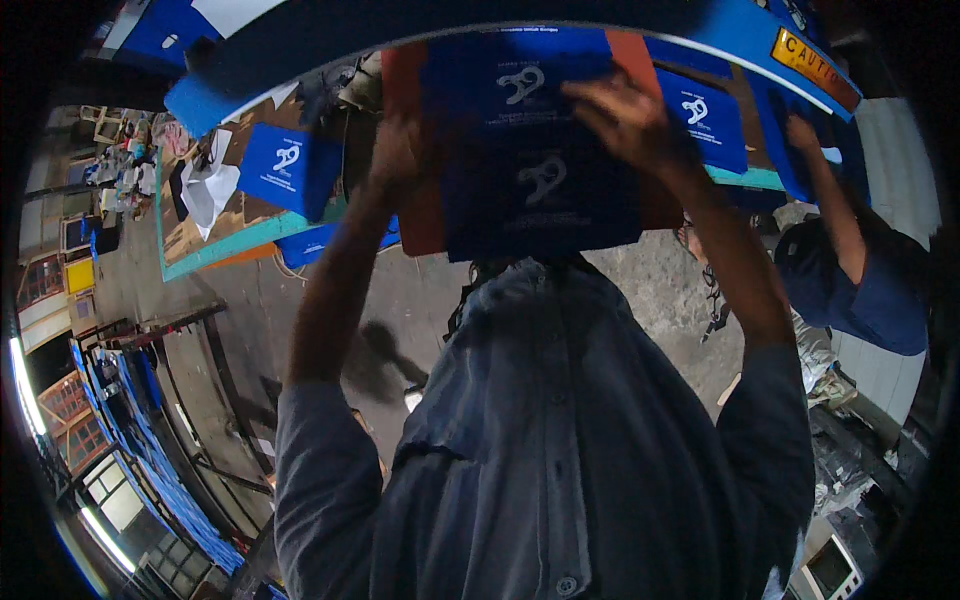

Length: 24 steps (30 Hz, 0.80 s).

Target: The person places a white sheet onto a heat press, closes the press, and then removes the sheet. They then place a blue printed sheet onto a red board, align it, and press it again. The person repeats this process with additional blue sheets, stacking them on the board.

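Observation:
A dark blue cloth piece point(540, 215) with white printing lies over an orange-red board point(620, 215) in front of my body. The cloth hangs past the board's near edge. My right hand point(622, 118) is over the right part of the cloth, its fingers stretched apart and pointing left; I see nothing held in it. At the board's left edge is my left hand point(402, 145), in shadow, its fingers too dark to make out. Above both hands curves a wide blue-and-black edge point(400, 55), which hides what lies behind it.
More printed blue cloth pieces lie left point(285, 165) and right point(705, 115) on the teal-edged table point(215, 260). White sheets point(210, 185) rest at the left. A yellow warning label point(810, 65) sits upper right. A co-worker's arm point(835, 205) reaches in at the right.

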Available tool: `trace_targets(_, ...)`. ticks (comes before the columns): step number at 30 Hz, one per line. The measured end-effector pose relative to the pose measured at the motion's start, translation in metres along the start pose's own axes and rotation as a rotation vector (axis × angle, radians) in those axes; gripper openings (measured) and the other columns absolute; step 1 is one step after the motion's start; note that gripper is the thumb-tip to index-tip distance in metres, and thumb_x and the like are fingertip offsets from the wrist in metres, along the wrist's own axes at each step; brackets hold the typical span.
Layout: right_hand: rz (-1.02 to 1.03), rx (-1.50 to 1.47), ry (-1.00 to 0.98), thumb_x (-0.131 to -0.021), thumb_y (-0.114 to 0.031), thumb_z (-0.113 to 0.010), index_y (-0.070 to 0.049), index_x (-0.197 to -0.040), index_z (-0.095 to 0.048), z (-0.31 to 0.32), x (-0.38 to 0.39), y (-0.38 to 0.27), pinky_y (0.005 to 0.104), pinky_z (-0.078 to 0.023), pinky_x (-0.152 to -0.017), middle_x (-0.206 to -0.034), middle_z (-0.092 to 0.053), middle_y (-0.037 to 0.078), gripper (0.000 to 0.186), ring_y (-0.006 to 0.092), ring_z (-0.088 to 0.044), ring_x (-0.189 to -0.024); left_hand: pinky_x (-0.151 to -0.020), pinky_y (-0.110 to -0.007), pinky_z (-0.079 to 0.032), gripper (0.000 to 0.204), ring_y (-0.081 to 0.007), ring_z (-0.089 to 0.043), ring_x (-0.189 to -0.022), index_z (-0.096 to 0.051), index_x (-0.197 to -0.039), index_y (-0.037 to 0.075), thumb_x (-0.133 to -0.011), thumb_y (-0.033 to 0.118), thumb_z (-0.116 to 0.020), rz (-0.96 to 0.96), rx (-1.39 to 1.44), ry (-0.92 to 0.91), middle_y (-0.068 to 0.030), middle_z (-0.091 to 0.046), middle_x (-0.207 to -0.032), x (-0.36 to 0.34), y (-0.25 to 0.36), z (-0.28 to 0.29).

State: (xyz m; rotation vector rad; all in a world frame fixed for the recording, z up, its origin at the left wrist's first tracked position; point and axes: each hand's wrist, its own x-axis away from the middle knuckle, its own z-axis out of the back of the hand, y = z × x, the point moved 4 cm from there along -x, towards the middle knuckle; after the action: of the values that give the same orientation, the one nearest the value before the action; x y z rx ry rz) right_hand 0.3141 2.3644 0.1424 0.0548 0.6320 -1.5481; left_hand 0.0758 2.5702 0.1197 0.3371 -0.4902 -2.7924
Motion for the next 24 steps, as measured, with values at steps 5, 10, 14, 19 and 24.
trace_targets(5,-0.520,0.147,0.044,-0.092,-0.047,-0.068,-0.019,-0.130,-0.068,-0.003,-0.046,0.104,0.0463,-0.051,-0.101,-0.128,-0.068,0.012,0.047,0.0343,-0.066,-0.117,-0.086,-0.046,-0.056,0.040,-0.0383,-0.069,-0.103,-0.072,-0.119,0.015,-0.090,0.041,-0.063,0.186,0.208,0.471,-0.0164,-0.073,-0.108,-0.073,-0.089,-0.005)
trace_targets(10,-0.792,0.338,-0.212,-0.086,-0.065,-0.067,-0.021,-0.131,-0.068,-0.022,-0.071,0.128,0.0476,-0.047,-0.107,-0.138,-0.064,0.011,0.063,0.0331,-0.059,-0.130,-0.103,-0.052,-0.047,0.067,-0.0379,-0.057,-0.130,-0.059,-0.139,0.017,-0.087,0.059,-0.062,0.568,-0.190,0.344,-0.0159,-0.061,-0.138,-0.118,-0.099,-0.021)
trace_targets(14,-0.922,0.285,-0.125,-0.086,-0.059,-0.068,-0.023,-0.130,-0.068,-0.022,-0.078,0.118,0.0487,-0.048,-0.105,-0.137,-0.065,0.014,0.057,0.0343,-0.060,-0.129,-0.111,-0.056,-0.040,0.068,-0.0375,-0.052,-0.137,-0.061,-0.139,0.021,-0.087,0.064,-0.063,0.532,-0.169,0.559,-0.0120,-0.058,-0.145,-0.124,-0.076,-0.014)
trace_targets(19,-0.877,0.290,-0.121,-0.084,-0.056,-0.065,-0.025,-0.127,-0.070,-0.032,-0.080,0.131,0.0477,-0.049,-0.105,-0.135,-0.066,0.012,0.053,0.0371,-0.060,-0.127,-0.111,-0.055,-0.039,0.071,-0.0364,-0.051,-0.137,-0.058,-0.141,0.023,-0.084,0.064,-0.066,0.649,-0.214,0.178,-0.0116,-0.060,-0.143,-0.124,-0.080,-0.023)
trace_targets(24,-0.816,0.353,-0.017,-0.081,-0.043,-0.070,-0.023,-0.127,-0.070,-0.047,-0.083,0.167,0.0449,-0.051,-0.104,-0.133,-0.067,0.012,0.050,0.0360,-0.063,-0.124,-0.106,-0.053,-0.044,0.062,-0.0356,-0.055,-0.132,-0.060,-0.137,0.021,-0.085,0.056,-0.068,0.546,-0.286,0.285,-0.0119,-0.063,-0.136,-0.126,-0.072,-0.022)
